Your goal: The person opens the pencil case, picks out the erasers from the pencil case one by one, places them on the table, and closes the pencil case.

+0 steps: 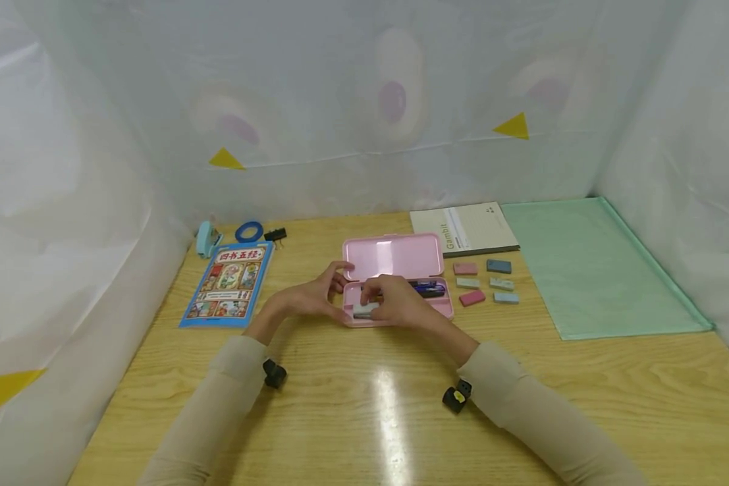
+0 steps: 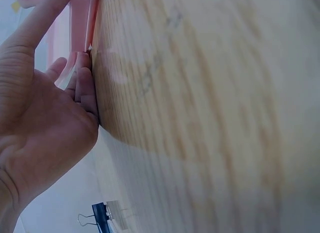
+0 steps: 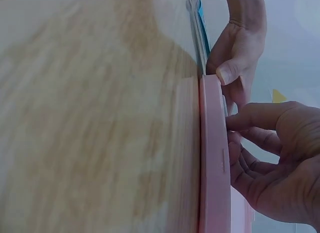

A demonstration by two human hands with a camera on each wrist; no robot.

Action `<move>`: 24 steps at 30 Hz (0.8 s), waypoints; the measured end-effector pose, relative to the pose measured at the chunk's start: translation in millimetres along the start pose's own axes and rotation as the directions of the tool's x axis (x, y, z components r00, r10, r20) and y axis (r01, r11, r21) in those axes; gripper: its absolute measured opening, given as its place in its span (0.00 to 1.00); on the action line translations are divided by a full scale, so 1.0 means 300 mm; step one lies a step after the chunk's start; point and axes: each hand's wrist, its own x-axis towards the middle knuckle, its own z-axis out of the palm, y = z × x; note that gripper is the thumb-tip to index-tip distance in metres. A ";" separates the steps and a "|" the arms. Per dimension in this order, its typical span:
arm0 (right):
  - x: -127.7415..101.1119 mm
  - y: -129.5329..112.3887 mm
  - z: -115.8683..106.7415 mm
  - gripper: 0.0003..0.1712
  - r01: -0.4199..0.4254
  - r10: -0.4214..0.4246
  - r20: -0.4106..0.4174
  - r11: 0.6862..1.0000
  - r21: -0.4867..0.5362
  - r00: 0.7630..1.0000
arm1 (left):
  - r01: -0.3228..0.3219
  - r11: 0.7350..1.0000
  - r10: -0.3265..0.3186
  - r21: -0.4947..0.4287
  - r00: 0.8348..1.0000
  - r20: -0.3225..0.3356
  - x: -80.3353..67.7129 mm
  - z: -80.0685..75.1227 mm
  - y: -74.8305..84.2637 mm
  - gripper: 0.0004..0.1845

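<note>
Head view: my right hand (image 1: 401, 304) pinches a grey eraser (image 1: 365, 310) inside the open pink pencil case (image 1: 395, 255) — my left hand (image 1: 312, 297) braces its end — six erasers (image 1: 484, 282) lie beside it.

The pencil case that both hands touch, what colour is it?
The pencil case is light pink; the head view shows it best.

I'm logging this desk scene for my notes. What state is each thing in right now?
pink pencil case: lid open, flat on the table, pens inside.
left hand: touches the case's left end.
right hand: inside the case, fingers curled round a pale eraser.
blue book: closed, lying flat.
notebook: closed, lying flat.
six erasers: loose beside the case, in two columns.
binder clip: lies on the table.
</note>
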 end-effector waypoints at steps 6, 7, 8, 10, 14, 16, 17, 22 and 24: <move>-0.007 0.008 -0.009 0.12 -0.030 0.030 -0.008 0.999 0.017 1.000 | -0.011 1.000 0.011 0.007 1.000 -0.001 0.005 -0.002 -0.004 0.56; -0.011 0.013 -0.014 0.12 -0.031 0.031 -0.008 0.999 0.025 0.999 | -0.012 1.000 0.012 0.008 1.000 -0.002 0.005 -0.001 -0.004 0.56; -0.016 0.018 -0.021 0.12 -0.036 0.036 -0.007 0.999 0.038 0.999 | -0.013 1.000 0.013 0.006 1.000 -0.004 0.005 -0.001 -0.004 0.56; -0.031 0.028 -0.040 0.12 -0.046 0.047 -0.010 0.998 0.049 0.999 | -0.010 1.000 0.010 0.012 1.000 -0.008 0.002 0.001 -0.005 0.56; -0.078 0.061 -0.095 0.12 -0.054 0.056 -0.042 0.997 0.057 0.998 | -0.013 1.000 0.013 0.018 1.000 -0.009 0.001 0.004 -0.007 0.56; -0.109 0.081 -0.128 0.12 -0.055 0.059 -0.063 0.996 0.064 0.996 | -0.023 1.000 0.023 0.018 1.000 -0.006 0.003 0.004 -0.009 0.56; -0.125 0.092 -0.144 0.11 -0.062 0.067 -0.071 0.995 0.072 0.995 | -0.026 1.000 0.026 0.016 1.000 -0.005 0.005 0.004 -0.009 0.56; -0.196 0.151 -0.216 0.12 -0.093 0.104 -0.084 0.987 0.131 0.991 | -0.023 1.000 0.023 0.015 1.000 -0.003 0.006 0.001 -0.010 0.55; -0.225 0.175 -0.244 0.12 -0.093 0.107 -0.086 0.985 0.146 0.991 | -0.017 1.000 0.017 0.017 1.000 -0.003 0.005 0.000 -0.010 0.55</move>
